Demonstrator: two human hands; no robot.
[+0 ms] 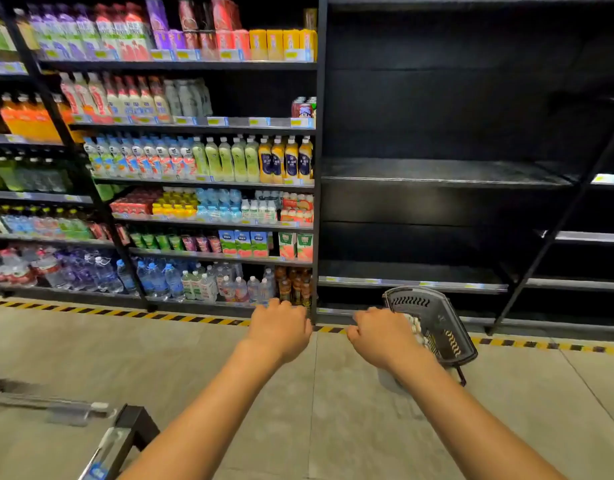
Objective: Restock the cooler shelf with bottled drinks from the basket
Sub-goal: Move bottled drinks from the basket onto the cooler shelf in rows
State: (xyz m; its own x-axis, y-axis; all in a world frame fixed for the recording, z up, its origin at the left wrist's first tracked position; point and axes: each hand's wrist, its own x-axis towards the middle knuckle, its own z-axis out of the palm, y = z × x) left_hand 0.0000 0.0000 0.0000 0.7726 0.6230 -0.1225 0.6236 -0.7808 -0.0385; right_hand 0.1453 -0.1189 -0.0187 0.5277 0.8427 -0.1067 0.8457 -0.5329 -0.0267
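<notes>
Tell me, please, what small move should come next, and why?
Probably the right hand should reach into the basket and grip a bottle there: it hovers close to the basket, it and the left hand seem to hold nothing, and the dark shelves behind stand bare.

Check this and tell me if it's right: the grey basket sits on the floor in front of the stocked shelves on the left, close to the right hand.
One detail is wrong. The head view shows the grey basket on the floor in front of the empty dark shelves on the right, not the stocked shelves on the left. It is close to the right hand.
</notes>
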